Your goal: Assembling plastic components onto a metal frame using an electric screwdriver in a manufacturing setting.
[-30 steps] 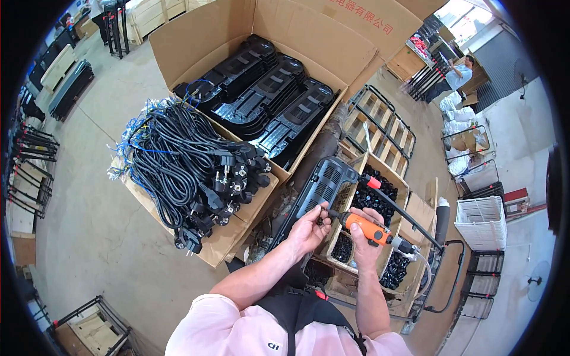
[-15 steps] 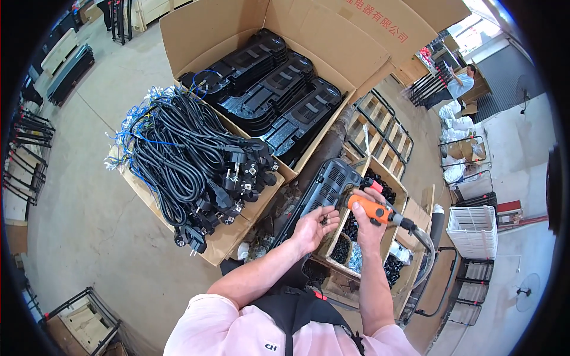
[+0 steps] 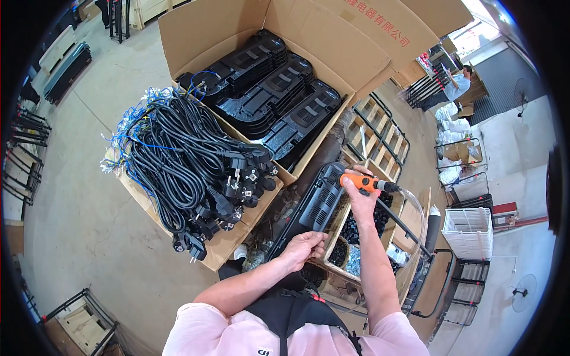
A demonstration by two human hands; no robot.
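My right hand grips an orange power screwdriver with a black nose and a hose trailing right, held over the far end of a long black plastic housing. My left hand rests on the near end of that housing, fingers curled on its edge. The housing lies across a wooden compartment tray that holds small black parts and metal screws.
A large open cardboard box holds stacked black housings. A lower box carries a heap of black power cords with plugs. More wooden trays, wire racks, a white basket and a distant person are at right.
My right hand has lifted the orange screwdriver up and away along the housing. My left hand has slid toward the housing's near end.
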